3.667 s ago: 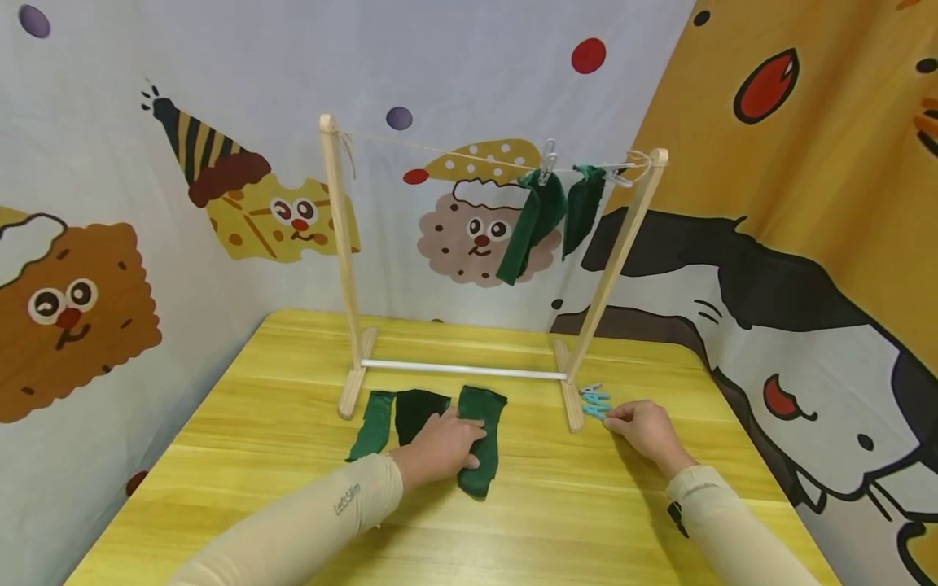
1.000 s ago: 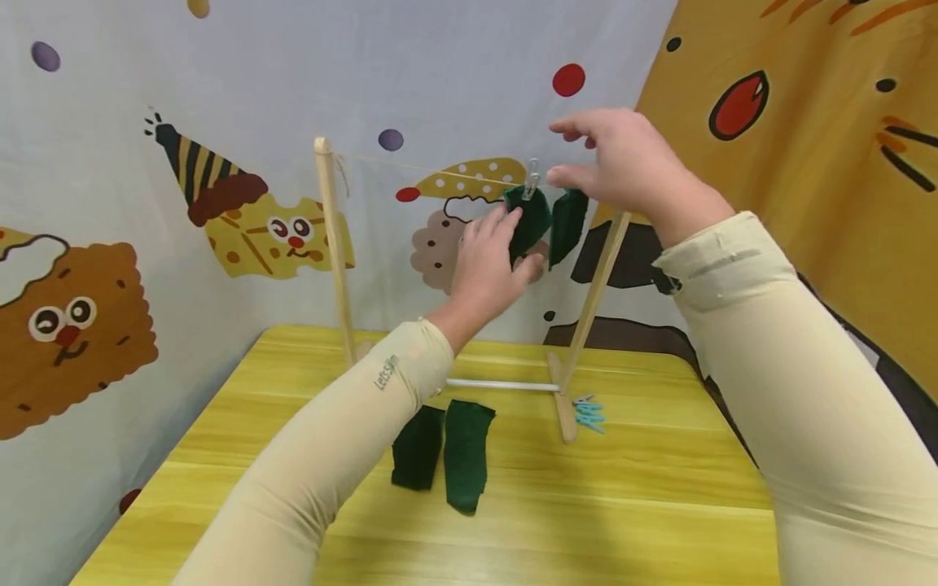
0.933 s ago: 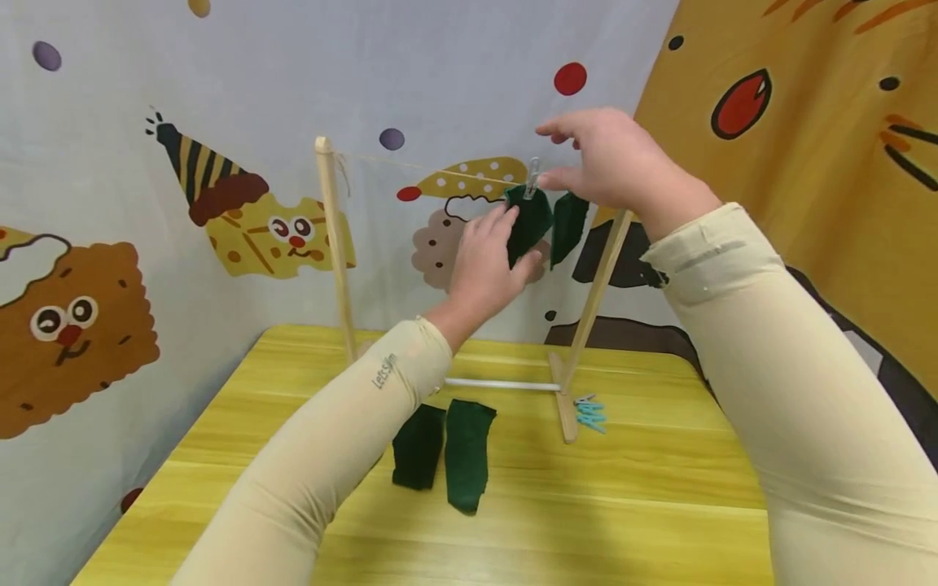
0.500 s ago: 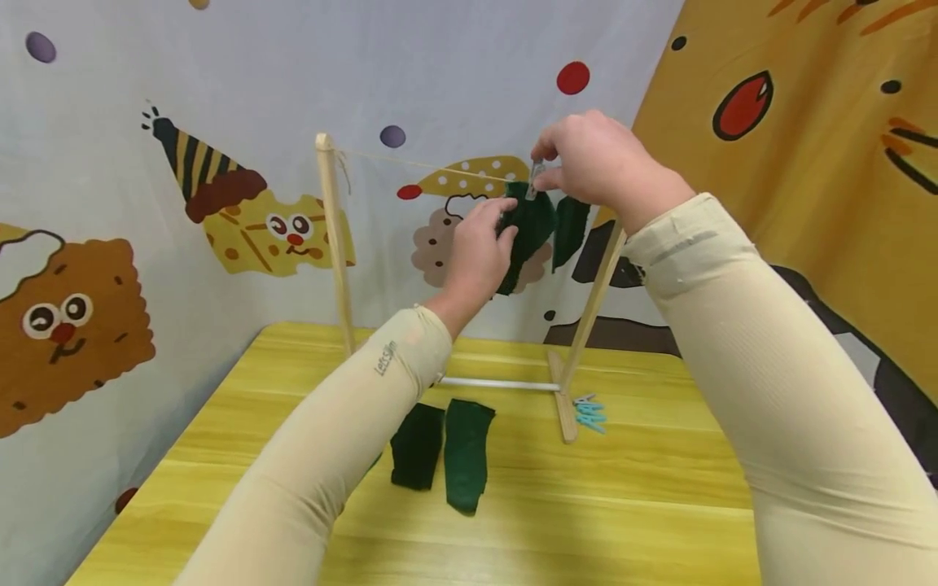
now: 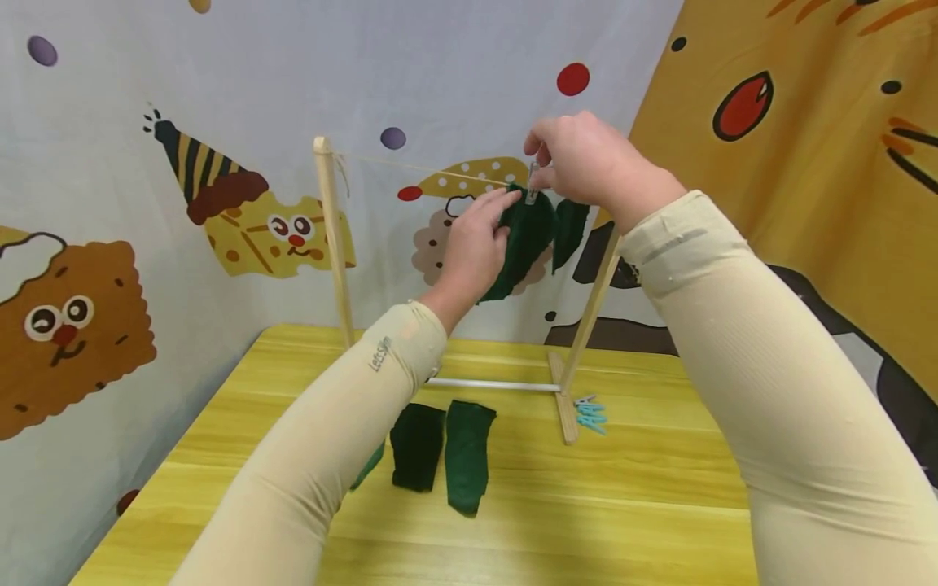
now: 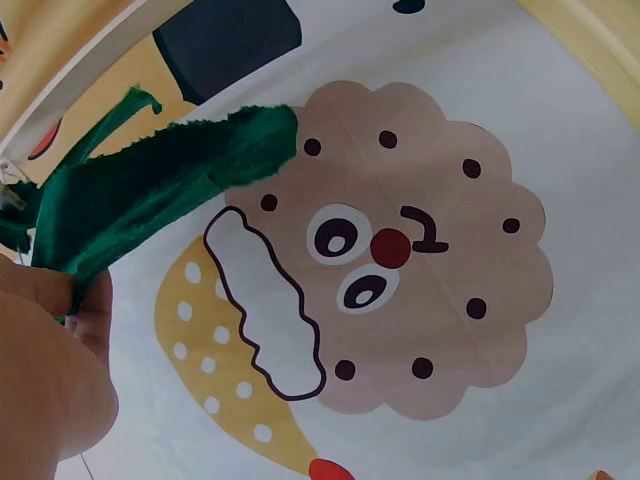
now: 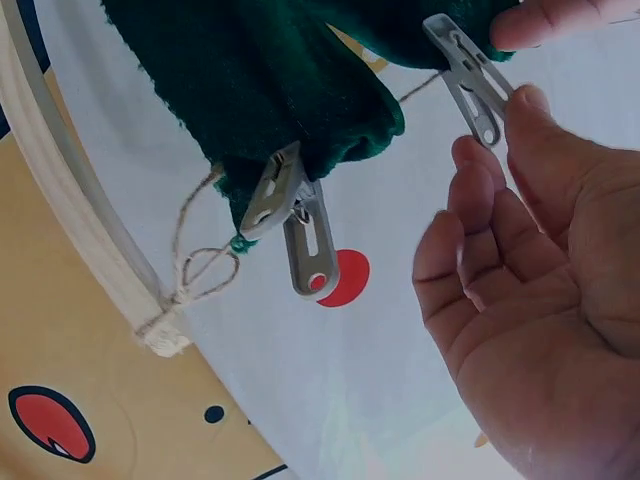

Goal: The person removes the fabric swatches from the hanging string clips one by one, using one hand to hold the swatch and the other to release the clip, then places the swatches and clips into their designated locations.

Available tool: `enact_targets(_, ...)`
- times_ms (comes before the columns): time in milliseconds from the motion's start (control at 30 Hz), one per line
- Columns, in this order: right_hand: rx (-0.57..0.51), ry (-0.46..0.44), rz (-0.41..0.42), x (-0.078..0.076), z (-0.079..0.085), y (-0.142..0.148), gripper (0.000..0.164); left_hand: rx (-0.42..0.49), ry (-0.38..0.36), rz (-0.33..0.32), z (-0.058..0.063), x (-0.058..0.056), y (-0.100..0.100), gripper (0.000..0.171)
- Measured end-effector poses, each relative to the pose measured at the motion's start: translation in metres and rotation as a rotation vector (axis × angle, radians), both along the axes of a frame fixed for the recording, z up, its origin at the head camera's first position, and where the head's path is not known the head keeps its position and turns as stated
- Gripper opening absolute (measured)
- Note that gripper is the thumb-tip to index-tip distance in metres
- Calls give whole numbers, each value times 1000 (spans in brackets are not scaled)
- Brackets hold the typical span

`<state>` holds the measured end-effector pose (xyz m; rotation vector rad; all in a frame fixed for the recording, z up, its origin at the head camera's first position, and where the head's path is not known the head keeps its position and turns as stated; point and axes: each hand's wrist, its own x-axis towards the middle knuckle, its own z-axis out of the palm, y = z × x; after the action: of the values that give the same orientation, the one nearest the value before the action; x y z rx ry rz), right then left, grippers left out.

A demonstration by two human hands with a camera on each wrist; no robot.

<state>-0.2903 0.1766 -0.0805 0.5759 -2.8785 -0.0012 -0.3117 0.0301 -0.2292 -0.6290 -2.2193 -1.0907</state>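
The person's right hand (image 5: 592, 165) pinches a grey clip (image 7: 465, 74) at the top edge of a green cloth (image 5: 526, 244), while the left hand (image 5: 473, 247) grips that cloth's edge. The cloth hangs at a string (image 5: 440, 172), beside a second green cloth (image 5: 570, 234) held by another clip (image 7: 298, 218); below, three more cloths (image 5: 467, 457) lie on the yellow table (image 5: 623, 505), apart from blue pegs (image 5: 590, 417)

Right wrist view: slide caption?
Right hand pinches gray clothespin at green cloth; second clothespin grips neighboring cloth.
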Motion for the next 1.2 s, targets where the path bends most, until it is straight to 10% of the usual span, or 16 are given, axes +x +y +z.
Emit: enact_targets(1200,76,247,-19,7,-7,1,27,-135,-131,-137,-2,6,-11,71)
